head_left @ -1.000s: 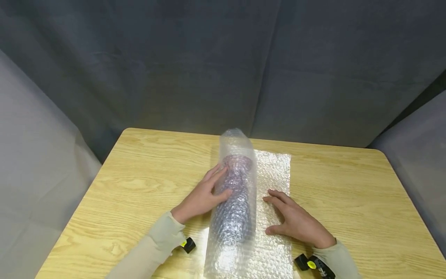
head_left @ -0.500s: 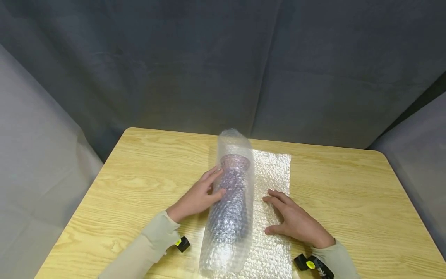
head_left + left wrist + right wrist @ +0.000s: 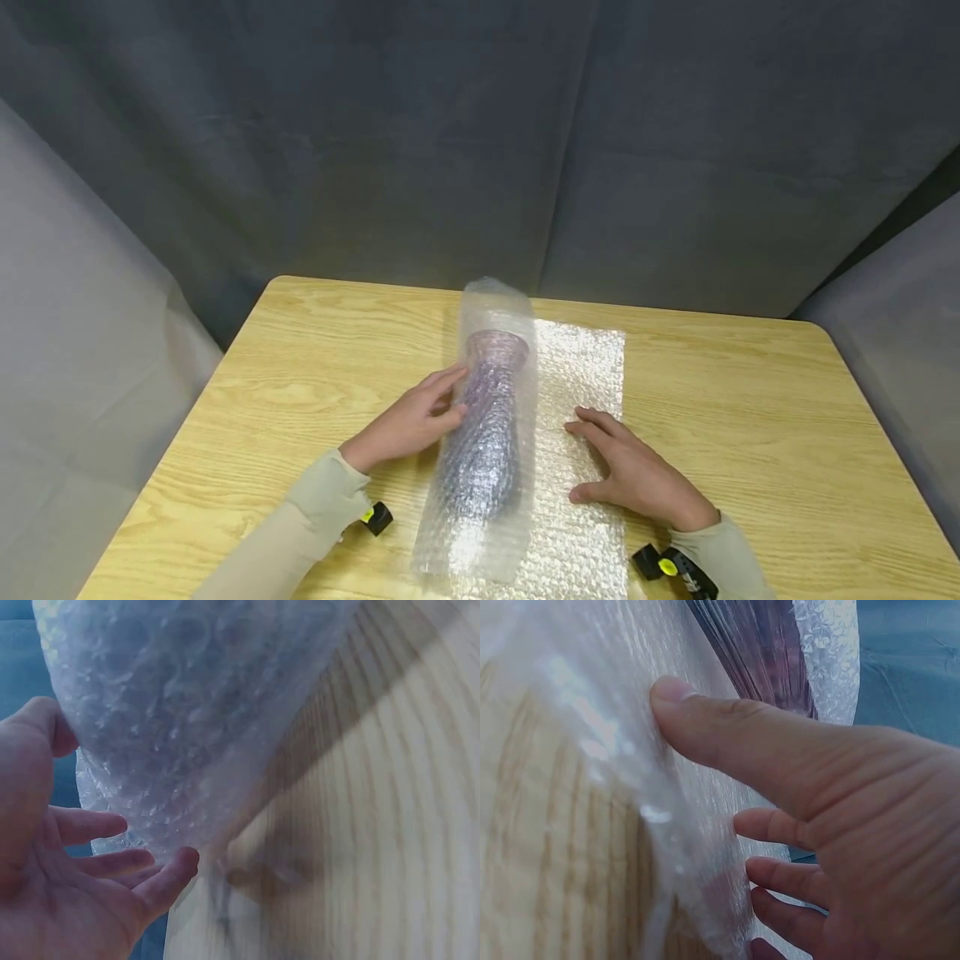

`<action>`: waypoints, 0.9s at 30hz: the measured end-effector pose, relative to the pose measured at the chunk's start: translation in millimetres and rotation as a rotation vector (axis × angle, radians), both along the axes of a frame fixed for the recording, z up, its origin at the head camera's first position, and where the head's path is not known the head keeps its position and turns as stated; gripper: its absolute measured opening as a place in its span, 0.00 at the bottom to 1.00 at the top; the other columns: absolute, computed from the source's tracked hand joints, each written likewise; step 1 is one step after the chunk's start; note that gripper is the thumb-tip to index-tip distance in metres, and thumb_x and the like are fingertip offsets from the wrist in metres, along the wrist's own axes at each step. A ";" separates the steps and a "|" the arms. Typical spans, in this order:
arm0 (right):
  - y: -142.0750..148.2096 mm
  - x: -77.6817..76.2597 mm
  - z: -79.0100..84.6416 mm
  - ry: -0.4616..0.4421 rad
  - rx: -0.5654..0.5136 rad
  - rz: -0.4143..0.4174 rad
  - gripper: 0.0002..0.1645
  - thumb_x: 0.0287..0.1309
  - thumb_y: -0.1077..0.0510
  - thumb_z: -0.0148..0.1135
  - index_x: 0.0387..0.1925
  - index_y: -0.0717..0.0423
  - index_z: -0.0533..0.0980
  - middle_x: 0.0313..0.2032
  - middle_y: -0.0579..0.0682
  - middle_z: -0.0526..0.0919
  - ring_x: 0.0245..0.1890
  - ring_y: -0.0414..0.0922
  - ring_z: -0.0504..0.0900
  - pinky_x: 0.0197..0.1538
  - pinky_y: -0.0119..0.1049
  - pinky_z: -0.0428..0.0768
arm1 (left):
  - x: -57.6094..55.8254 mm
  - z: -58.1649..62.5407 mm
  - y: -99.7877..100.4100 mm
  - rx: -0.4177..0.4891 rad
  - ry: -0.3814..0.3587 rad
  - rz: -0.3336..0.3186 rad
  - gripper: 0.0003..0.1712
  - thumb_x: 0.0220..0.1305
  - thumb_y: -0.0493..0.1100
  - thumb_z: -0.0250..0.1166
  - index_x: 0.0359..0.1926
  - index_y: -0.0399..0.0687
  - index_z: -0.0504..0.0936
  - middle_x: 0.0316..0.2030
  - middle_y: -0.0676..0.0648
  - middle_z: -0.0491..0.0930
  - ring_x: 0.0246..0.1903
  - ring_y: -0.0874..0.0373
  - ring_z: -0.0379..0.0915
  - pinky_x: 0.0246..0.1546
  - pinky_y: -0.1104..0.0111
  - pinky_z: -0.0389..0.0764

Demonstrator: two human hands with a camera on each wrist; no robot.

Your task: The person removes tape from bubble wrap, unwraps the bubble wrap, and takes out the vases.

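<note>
A ribbed, purplish vase-shaped thing (image 3: pixel 769 652) lies lengthwise on the table, its flared end away from me. Bubble wrap (image 3: pixel 577 367) covers it and spreads flat to its right. My left hand (image 3: pixel 408 423) touches the left side of the covered bundle with thumb and fingertips, fingers loosely extended. In the left wrist view the thumb and fingers lie along the bubbly surface, without curling round it. Over the flat part of the wrap, my right hand (image 3: pixel 637 475) stays with spread, slightly bent fingers, holding nothing. Whether its fingertips press the sheet is hard to tell.
The wooden table (image 3: pixel 750 433) extends on both sides of the wrap. A dark curtain (image 3: pixel 450 150) hangs behind its far edge. Pale cloth panels (image 3: pixel 90 333) flank it left and right. Part of the wrap runs out of view at the near edge.
The covered bundle has shifted a little to the left, showing more of the flat wrap. My left hand has drawn back leftward with it. The right hand has hardly moved.
</note>
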State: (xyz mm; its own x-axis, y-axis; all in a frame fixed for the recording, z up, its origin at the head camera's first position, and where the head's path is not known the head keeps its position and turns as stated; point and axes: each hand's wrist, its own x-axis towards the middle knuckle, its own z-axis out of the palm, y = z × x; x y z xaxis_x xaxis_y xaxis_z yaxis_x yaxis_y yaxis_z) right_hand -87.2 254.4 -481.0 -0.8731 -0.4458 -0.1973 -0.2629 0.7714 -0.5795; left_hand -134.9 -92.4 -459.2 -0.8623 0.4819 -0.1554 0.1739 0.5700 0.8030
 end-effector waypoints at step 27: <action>-0.6 1.2 2.8 0.010 -0.005 0.005 0.54 0.49 0.36 0.78 0.74 0.50 0.68 0.79 0.57 0.60 0.77 0.64 0.62 0.67 0.63 0.76 | 8.6 5.2 -11.4 -0.040 0.419 -0.041 0.30 0.76 0.45 0.59 0.75 0.43 0.69 0.75 0.41 0.68 0.69 0.44 0.74 0.62 0.59 0.84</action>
